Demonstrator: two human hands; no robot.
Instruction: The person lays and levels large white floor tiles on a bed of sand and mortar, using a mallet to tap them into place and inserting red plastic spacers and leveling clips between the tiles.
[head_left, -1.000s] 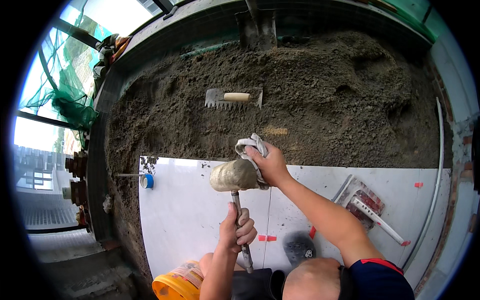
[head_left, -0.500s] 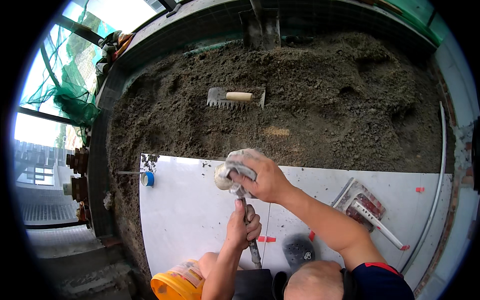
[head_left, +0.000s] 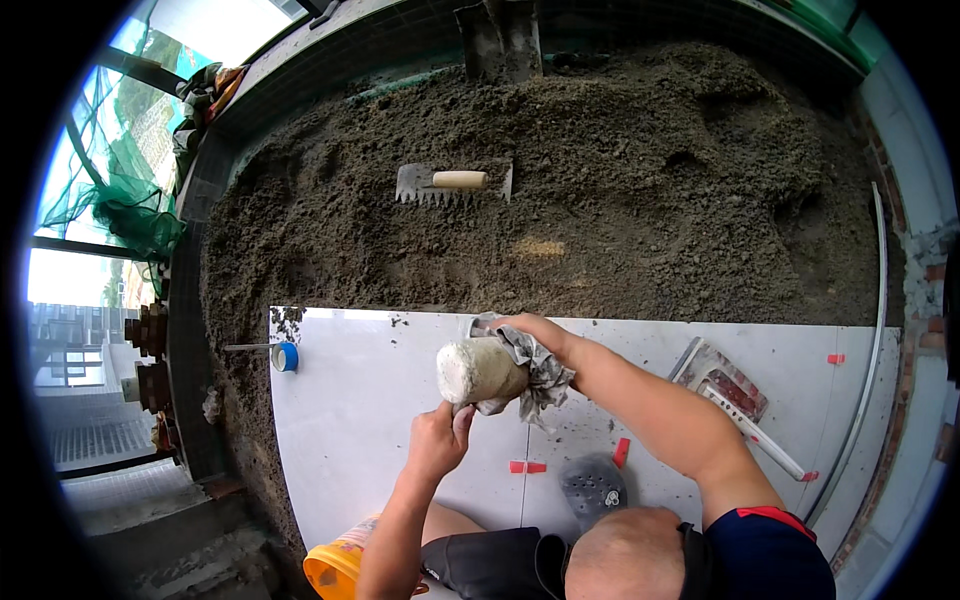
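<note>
A mallet with a thick, whitish cylindrical head (head_left: 478, 371) is held above the large white tiles (head_left: 350, 420). My left hand (head_left: 438, 441) is closed around it just below the head, with most of the handle hidden. A crumpled grey-white cloth (head_left: 543, 372) is pressed over the right end of the head. My right hand (head_left: 540, 332) grips that cloth from above, its fingers mostly covered by the folds.
Rough grey-brown mortar (head_left: 640, 240) spreads beyond the tiles, with a wooden-handled notched trowel (head_left: 460, 180) on it. Blue tape (head_left: 285, 357) lies left. A white-handled flat tool (head_left: 722, 385) lies right. A yellow bucket (head_left: 333, 570) and grey clog (head_left: 594, 488) are near me.
The mallet has turned so its head now points left with its round face showing. My right hand and the cloth shifted right; my left hand moved left and up toward the head.
</note>
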